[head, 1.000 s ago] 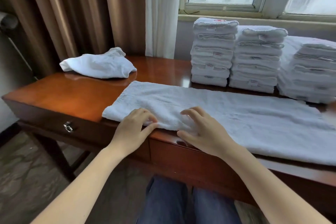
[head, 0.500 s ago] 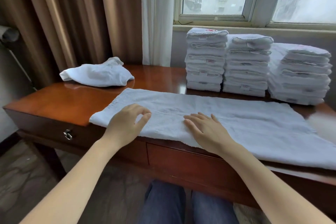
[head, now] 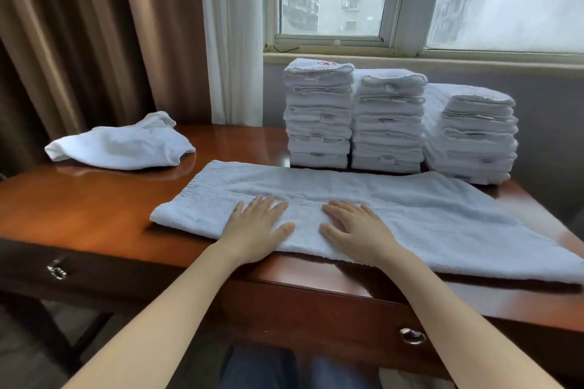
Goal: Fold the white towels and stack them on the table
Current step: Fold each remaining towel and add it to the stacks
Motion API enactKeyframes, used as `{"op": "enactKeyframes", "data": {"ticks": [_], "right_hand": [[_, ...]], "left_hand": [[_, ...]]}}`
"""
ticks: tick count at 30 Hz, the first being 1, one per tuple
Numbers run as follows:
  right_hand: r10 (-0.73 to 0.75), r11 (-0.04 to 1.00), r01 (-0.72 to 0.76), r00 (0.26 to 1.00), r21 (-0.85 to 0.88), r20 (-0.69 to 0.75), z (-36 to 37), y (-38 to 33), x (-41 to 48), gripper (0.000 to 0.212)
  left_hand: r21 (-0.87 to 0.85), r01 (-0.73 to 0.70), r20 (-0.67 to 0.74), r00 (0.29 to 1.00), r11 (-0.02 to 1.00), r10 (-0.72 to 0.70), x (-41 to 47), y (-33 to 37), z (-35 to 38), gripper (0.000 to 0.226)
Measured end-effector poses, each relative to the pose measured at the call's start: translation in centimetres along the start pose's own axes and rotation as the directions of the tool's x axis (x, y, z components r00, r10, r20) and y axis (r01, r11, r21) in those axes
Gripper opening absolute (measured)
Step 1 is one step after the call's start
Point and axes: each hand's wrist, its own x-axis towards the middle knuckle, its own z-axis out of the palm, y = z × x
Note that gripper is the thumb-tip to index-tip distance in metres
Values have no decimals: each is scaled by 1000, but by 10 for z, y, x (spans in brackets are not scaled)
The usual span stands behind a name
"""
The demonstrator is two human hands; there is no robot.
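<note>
A long white towel [head: 426, 215] lies flat across the wooden table [head: 79, 211], folded into a strip that runs from the middle to the right edge. My left hand [head: 256, 229] and my right hand [head: 354, 227] both rest palm down on its near left part, fingers straight and spread, side by side. At the back stand three stacks of folded white towels [head: 388, 120] under the window. A crumpled white towel [head: 123, 144] lies at the back left of the table.
Brown curtains [head: 79, 41] hang behind the table's left side, and a window sill runs behind the stacks. Two drawers with metal pulls [head: 57, 268] face me below the table's front edge. My knees show under the table.
Both hands went from curled on the towel's near edge to lying flat on top of it, a little farther in. The towel now lies smoother.
</note>
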Motion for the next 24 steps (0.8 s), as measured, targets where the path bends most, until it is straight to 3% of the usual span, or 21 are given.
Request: {"op": "enactKeyframes", "data": {"ticks": [4, 8, 14, 20, 24], "right_hand": [[30, 994, -23, 997, 105, -72, -17, 18, -7, 45], [104, 992, -115, 976, -47, -192, -34, 40, -12, 30], [214, 965, -238, 959, -112, -186, -47, 68, -17, 21], [158, 986, -163, 970, -13, -185, -52, 77, -11, 18], [150, 984, -158, 984, -88, -95, -56, 83, 0, 19]], "left_hand": [[-16, -37, -26, 999, 999, 37, 23, 7, -12, 69], [-138, -80, -56, 996, 987, 73, 46, 27, -21, 43], [-110, -143, -135, 983, 984, 128, 60, 42, -15, 25], [-191, -158, -152, 980, 969, 130, 64, 34, -8, 23], [-176, -102, -169, 983, 979, 72, 70, 30, -12, 22]]}}
